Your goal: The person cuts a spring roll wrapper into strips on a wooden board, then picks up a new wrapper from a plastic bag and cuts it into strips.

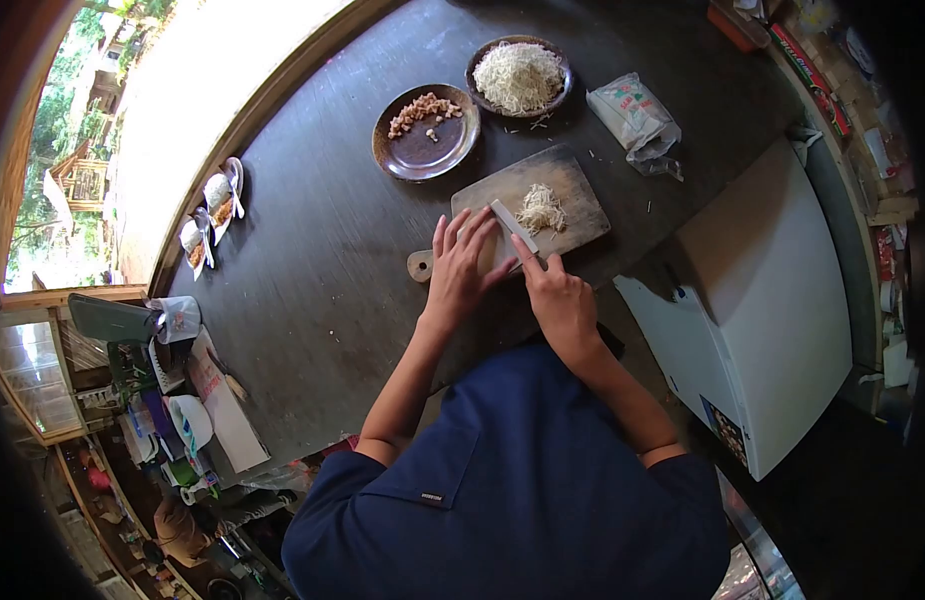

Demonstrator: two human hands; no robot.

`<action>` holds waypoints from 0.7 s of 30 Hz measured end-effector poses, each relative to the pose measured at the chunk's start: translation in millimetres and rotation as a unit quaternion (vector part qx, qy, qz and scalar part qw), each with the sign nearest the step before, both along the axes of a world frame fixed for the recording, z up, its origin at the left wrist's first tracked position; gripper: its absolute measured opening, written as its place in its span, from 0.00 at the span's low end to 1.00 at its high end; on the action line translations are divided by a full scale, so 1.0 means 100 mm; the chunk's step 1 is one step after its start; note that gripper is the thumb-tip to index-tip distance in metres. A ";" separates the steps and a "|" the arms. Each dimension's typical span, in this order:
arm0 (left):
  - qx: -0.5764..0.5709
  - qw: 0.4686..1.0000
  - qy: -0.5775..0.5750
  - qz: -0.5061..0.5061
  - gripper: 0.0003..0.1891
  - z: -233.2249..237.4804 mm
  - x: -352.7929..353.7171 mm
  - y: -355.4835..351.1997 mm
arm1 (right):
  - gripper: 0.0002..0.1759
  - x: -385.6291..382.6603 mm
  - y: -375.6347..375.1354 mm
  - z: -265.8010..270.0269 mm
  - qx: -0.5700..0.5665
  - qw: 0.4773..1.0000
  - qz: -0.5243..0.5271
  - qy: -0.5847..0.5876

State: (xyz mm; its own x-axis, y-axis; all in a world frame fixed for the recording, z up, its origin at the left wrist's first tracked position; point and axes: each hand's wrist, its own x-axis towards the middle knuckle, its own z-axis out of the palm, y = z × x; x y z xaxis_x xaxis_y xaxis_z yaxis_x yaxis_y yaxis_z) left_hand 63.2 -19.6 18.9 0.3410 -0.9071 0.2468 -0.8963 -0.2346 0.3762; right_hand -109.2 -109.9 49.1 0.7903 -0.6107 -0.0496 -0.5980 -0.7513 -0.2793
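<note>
A wooden cutting board (572, 190) with a round-ended handle lies on the dark table in front of me. My left hand (465, 262) rests on its left part, fingers stretched out and apart, over a pale piece I cannot make out. My right hand (562, 305) is closed around a knife (514, 226), its index finger laid along the blade; the handle is hidden in the palm. The blade stands just right of my left fingertips. Beside it, a small heap of pale thin shreds (542, 210) sits on the board.
Beyond the board stand a plate (427, 163) with brown diced pieces and a bowl (472, 80) heaped with pale shreds. A plastic packet (634, 115) lies to their right. Two small servings (218, 195) of rice sit near the left table edge. A white appliance (762, 300) stands at right.
</note>
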 end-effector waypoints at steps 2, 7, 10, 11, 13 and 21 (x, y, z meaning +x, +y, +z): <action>-0.025 1.000 0.015 0.012 0.32 0.02 0.08 -0.03 | 0.38 0.01 0.02 -0.02 -0.008 1.000 0.002 0.008; -0.071 0.996 0.051 -0.035 0.31 0.09 0.28 -0.23 | 0.40 0.03 0.04 0.06 -0.018 0.999 0.008 0.037; -0.072 0.995 0.063 -0.035 0.32 0.00 0.32 -0.28 | 0.40 0.01 0.04 0.05 -0.031 0.999 0.005 0.032; -0.073 0.994 0.069 -0.035 0.33 -0.04 0.34 -0.29 | 0.40 0.00 0.04 0.04 -0.026 0.999 0.005 0.030; -0.072 0.995 0.061 -0.039 0.32 -0.02 0.35 -0.30 | 0.40 0.00 0.03 0.03 -0.022 0.999 0.001 0.025; -0.068 0.997 0.021 -0.041 0.29 -0.08 0.37 -0.29 | 0.40 -0.08 0.07 0.03 -0.028 0.999 0.005 0.034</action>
